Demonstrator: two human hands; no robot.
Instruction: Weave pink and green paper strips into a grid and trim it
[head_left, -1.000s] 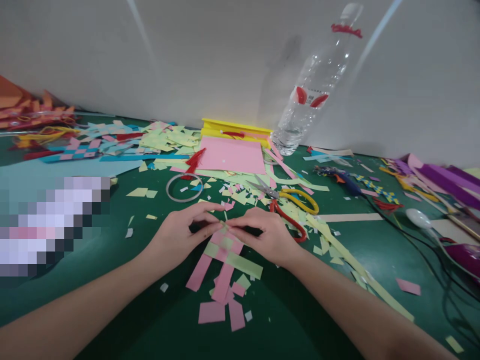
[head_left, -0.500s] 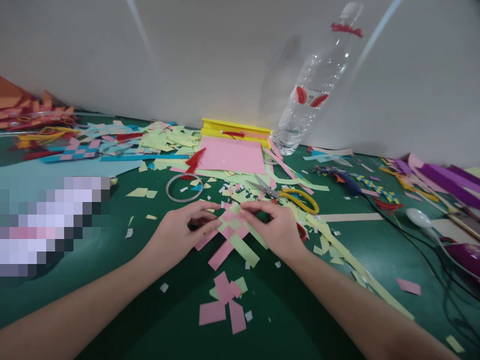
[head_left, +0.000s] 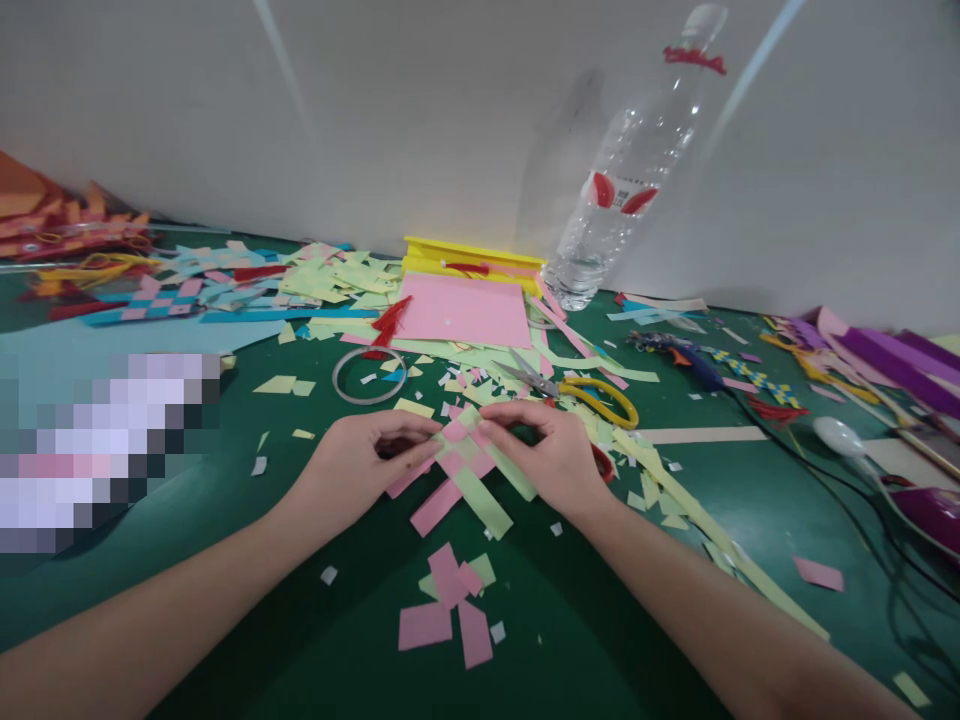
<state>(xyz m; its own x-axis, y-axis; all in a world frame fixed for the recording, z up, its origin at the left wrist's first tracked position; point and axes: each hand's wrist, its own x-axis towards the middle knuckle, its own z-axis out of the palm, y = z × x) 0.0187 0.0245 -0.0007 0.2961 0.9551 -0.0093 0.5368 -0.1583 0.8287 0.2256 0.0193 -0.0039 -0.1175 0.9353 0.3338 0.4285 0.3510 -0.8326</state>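
A small woven piece of pink and pale green paper strips (head_left: 466, 462) is held between my two hands, its loose strip ends pointing down towards me. My left hand (head_left: 364, 455) pinches its left corner between thumb and fingers. On the right corner, my right hand (head_left: 544, 445) closes with thumb and forefinger. Cut bits of pink paper (head_left: 425, 626) lie on the green table (head_left: 322, 640) below the weave. Just beyond my right hand rest scissors with yellow handles (head_left: 600, 395). A roll of tape (head_left: 369, 375) lies beyond my left hand.
Against the wall leans a clear plastic bottle (head_left: 622, 190). Pink paper sheets (head_left: 463, 310) and green scraps (head_left: 337, 275) lie at the back. To the right are a blue-handled tool with a cord (head_left: 694, 365), a white spoon (head_left: 836, 437) and purple paper (head_left: 892, 370).
The woven paper has shifted and turned slightly, its lower strip ends swinging a little left. My left fingers have changed their pinch slightly; my right hand has hardly moved.
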